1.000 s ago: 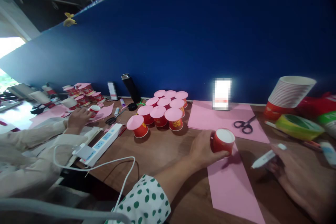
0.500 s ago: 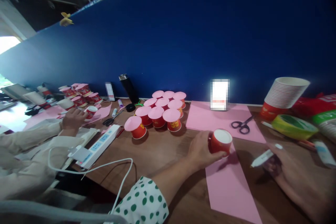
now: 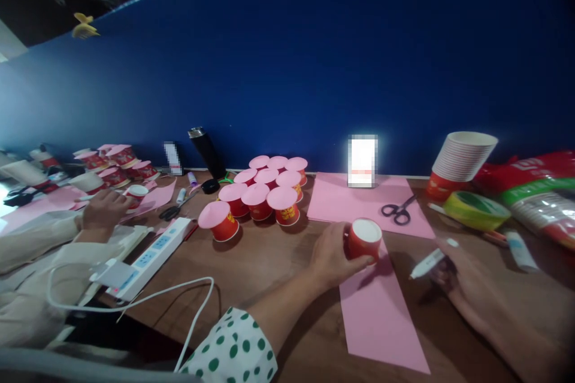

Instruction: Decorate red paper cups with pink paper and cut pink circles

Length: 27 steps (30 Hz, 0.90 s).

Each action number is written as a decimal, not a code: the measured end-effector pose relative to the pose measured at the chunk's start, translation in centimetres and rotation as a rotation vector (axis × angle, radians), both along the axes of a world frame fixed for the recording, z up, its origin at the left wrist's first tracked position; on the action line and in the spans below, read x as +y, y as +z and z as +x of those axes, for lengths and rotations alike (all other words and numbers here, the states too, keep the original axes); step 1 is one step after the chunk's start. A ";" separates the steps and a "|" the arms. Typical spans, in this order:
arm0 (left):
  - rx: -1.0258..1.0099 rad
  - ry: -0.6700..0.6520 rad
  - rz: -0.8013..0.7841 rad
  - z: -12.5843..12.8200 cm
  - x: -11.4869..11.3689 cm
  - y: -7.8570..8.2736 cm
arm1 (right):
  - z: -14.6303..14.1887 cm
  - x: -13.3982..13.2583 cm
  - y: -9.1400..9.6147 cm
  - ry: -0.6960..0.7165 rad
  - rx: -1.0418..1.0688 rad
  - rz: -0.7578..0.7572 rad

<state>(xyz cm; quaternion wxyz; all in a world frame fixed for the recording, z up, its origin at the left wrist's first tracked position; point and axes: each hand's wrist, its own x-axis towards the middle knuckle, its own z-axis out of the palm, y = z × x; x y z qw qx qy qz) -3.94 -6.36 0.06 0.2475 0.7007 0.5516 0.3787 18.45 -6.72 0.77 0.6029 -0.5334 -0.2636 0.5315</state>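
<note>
My left hand (image 3: 333,254) is wrapped round a red paper cup (image 3: 365,242) turned base up, above the top end of a pink paper strip (image 3: 381,317). To the right, my right hand (image 3: 462,281) grips a white marker (image 3: 429,261), its tip pointing left toward the cup. Behind the cup lie pink paper sheets (image 3: 332,197) with black-handled scissors (image 3: 398,212) on them. Left of my hands stand several red cups (image 3: 224,228), each topped with a pink paper disc (image 3: 255,193).
A stack of paper cups (image 3: 465,158), yellow tape (image 3: 476,210), a glue stick (image 3: 521,251) and a red cup bag (image 3: 543,191) sit at right. A lit phone (image 3: 362,161) leans by the blue wall. At left are a power strip (image 3: 150,257), a bottle (image 3: 206,152) and a co-worker's hand (image 3: 105,210).
The whole view has shifted, so things appear further left. My right hand has brought the marker slightly nearer the cup; my left hand keeps its hold on the cup.
</note>
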 end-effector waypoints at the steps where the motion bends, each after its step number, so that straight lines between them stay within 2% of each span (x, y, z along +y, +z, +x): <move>1: -0.001 -0.001 0.006 0.0 0.0 0.0 | 0.0 0.0 0.1 0.015 0.016 -0.002; 3: -0.002 -0.003 0.011 0.0 0.0 0.0 | -0.1 -0.1 0.2 0.058 0.049 -0.009; 9: 0.009 -0.005 0.001 0.0 0.2 -0.2 | 0.3 0.1 -0.2 0.071 0.066 0.003; 21: -0.008 -0.004 0.090 0.3 0.3 -0.4 | 0.3 0.1 -0.2 0.086 0.057 -0.002; 27: -0.018 -0.062 0.121 0.2 0.3 -0.3 | 0.2 0.1 -0.3 0.078 0.060 0.020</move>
